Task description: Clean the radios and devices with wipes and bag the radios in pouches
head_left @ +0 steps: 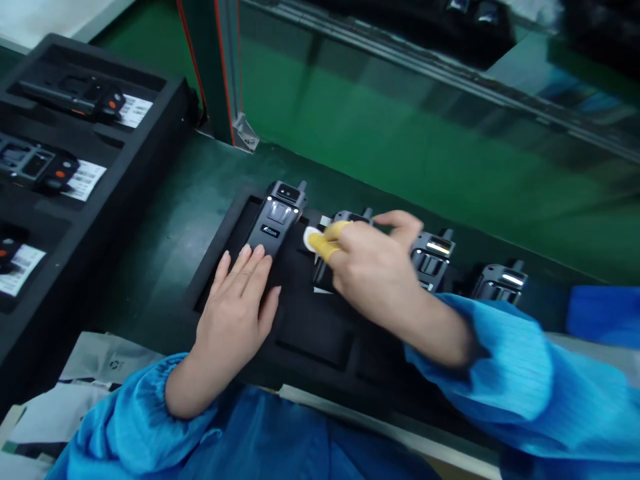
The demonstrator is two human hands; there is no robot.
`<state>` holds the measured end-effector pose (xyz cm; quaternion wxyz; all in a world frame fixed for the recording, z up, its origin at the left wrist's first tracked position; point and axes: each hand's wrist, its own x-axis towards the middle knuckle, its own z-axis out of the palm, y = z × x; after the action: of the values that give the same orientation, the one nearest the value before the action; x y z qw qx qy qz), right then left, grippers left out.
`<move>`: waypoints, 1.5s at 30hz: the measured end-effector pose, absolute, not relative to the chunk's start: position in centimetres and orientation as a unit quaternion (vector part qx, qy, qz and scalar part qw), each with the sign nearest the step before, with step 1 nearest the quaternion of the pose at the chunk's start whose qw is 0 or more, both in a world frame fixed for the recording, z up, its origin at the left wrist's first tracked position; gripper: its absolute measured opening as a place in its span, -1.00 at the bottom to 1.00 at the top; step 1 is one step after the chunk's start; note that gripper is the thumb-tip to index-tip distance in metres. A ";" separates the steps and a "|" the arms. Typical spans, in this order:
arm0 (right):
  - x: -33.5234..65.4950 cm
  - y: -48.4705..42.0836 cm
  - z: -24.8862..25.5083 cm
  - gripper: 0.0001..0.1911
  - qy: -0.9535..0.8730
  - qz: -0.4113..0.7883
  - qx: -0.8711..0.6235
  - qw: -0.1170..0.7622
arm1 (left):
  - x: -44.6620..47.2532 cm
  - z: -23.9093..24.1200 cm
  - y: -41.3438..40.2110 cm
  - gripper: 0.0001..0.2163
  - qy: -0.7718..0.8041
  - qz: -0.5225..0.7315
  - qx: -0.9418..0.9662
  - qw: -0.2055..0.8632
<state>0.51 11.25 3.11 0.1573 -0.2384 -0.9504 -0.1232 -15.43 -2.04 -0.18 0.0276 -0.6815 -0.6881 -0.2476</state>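
Observation:
A dark grey handheld radio (276, 217) with a stubby antenna lies in a black foam tray (310, 340). My left hand (235, 303) rests on the radio's lower part, its fingers stretched out. My right hand (377, 267), with yellow finger covers on it, pinches a small white pad (311, 239). That hand is over a second radio (325, 275), largely hidden beneath it. Further right lie a third radio (431, 257) and another radio (500, 283), both partly covered by my right arm.
At the left stands a larger black foam tray (167, 113) with several devices and white barcode labels (90, 180). A metal post (225, 73) and a green panel (400, 140) border the table's far side. Grey-white bags (107, 360) lie at the lower left, a blue object (603, 317) at the right.

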 end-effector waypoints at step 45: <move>8.2 9.6 3.5 -0.66 -0.911 -0.117 -0.369 0.144 | -9.3 0.4 -1.9 -0.63 -0.596 -0.254 -0.761 -0.044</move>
<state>8.21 9.57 3.46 0.1441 -0.3687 -0.9108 -0.1173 -9.27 -1.88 0.43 -0.0443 -0.7608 -0.5957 -0.2536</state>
